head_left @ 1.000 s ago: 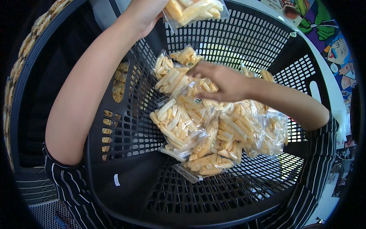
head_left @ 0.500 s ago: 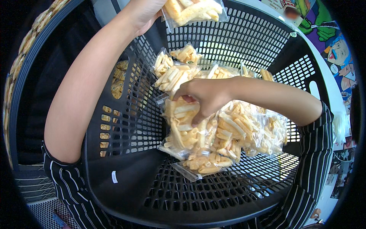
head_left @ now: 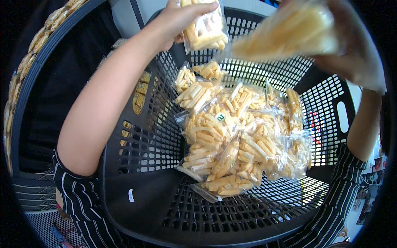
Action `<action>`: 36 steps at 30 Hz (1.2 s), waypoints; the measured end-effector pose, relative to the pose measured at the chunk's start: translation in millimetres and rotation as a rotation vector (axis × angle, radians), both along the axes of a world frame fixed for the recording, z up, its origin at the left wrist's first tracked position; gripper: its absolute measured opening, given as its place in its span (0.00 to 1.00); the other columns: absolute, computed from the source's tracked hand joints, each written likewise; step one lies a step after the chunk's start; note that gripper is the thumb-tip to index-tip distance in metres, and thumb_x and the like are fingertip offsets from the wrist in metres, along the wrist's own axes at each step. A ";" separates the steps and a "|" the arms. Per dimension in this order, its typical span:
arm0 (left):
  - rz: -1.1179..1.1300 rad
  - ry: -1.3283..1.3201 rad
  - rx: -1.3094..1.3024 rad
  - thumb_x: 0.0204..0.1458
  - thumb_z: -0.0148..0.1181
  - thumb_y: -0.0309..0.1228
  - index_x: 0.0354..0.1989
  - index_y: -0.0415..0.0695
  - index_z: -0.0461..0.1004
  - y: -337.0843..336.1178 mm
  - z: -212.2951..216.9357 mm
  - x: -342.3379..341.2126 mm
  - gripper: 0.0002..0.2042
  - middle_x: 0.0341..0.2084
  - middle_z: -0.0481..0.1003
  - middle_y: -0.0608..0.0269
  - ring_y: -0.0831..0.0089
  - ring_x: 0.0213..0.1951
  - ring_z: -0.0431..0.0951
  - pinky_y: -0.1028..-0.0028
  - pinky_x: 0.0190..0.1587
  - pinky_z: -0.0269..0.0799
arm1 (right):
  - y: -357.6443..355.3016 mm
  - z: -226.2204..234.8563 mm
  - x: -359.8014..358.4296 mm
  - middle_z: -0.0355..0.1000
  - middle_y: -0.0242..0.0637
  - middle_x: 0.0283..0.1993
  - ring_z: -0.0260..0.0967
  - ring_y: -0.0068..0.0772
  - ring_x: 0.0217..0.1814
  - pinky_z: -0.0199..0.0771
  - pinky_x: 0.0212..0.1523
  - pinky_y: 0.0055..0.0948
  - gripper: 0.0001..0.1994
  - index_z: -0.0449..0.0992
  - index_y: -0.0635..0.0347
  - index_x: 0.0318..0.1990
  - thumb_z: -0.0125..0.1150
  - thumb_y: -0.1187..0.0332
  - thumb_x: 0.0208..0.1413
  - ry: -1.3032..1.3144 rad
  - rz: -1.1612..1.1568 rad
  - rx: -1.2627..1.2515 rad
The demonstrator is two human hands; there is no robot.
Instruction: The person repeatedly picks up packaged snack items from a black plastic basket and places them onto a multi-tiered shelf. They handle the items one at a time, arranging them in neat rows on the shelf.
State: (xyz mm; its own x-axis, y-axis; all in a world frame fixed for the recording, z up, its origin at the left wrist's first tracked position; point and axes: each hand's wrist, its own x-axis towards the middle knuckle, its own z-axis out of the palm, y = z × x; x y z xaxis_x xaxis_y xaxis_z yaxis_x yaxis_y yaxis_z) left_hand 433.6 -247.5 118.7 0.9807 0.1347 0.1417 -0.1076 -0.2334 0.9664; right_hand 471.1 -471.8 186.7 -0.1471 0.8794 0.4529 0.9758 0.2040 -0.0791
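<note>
My left hand is closed on a clear bag of pale yellow stick snacks above the far rim of a black plastic basket. At the upper right my right hand, smeared by motion, grips a second snack bag, also blurred. Inside the basket lies a heap of similar bags, filled with pale sticks and piled on one another. One bag in the heap shows a round green-and-white label.
Left of the basket is a dark-lined container with packed snacks along its outer edge. More yellow packs show through the basket's handle hole. A small white tag sticks to the basket's near left wall.
My right hand has lifted a snack bag out of the heap and swung it up to the right. My left hand still holds its bag, now turned more upright.
</note>
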 end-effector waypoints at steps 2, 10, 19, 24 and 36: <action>-0.121 -0.007 0.017 0.46 0.51 0.45 0.48 0.38 0.56 -12.8 -4.6 19.0 0.27 0.38 0.69 0.57 0.69 0.39 0.73 0.67 0.38 0.72 | -12.3 13.8 -26.4 0.65 0.39 0.40 0.65 0.32 0.38 0.66 0.40 0.28 0.24 0.63 0.63 0.44 0.59 0.75 0.34 -0.288 -0.292 0.153; -0.303 -0.018 -0.116 0.55 0.36 0.40 0.55 0.42 0.48 -19.9 0.5 8.7 0.22 0.49 0.61 0.57 0.69 0.51 0.63 0.69 0.51 0.62 | 20.0 -27.7 6.0 0.65 0.41 0.36 0.64 0.40 0.41 0.66 0.38 0.31 0.21 0.72 0.61 0.32 0.57 0.84 0.22 -0.638 -0.337 0.688; -0.373 -0.125 -0.224 0.48 0.26 0.60 0.56 0.43 0.46 -14.4 10.5 -5.4 0.36 0.50 0.58 0.56 0.65 0.52 0.60 0.63 0.52 0.60 | 34.5 -59.9 8.4 0.62 0.38 0.43 0.59 0.43 0.52 0.63 0.50 0.43 0.18 0.65 0.54 0.37 0.56 0.75 0.32 -0.546 -0.306 0.478; -0.284 -0.277 -0.134 0.33 0.66 0.43 0.50 0.36 0.42 -16.6 1.6 3.0 0.43 0.45 0.56 0.50 0.64 0.49 0.62 0.70 0.49 0.63 | 20.2 -56.4 4.5 0.55 0.44 0.50 0.48 0.46 0.59 0.50 0.57 0.48 0.25 0.60 0.59 0.44 0.49 0.78 0.30 -0.306 -0.202 0.260; -0.147 -0.482 0.228 0.30 0.67 0.36 0.51 0.35 0.37 -24.1 2.6 0.1 0.46 0.44 0.60 0.48 0.65 0.47 0.65 0.70 0.49 0.62 | 17.0 -32.5 40.4 0.64 0.35 0.36 0.63 0.25 0.38 0.63 0.40 0.25 0.11 0.68 0.64 0.33 0.54 0.66 0.45 0.403 -0.368 0.732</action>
State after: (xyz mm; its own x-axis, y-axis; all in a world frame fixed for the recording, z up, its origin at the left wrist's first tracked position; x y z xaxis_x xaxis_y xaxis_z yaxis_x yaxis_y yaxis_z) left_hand 433.7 -271.6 121.3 0.8035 -0.0851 0.5892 -0.5728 -0.3803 0.7261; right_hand 511.6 -454.7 154.2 0.3765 0.3123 0.8722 0.9155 0.0186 -0.4019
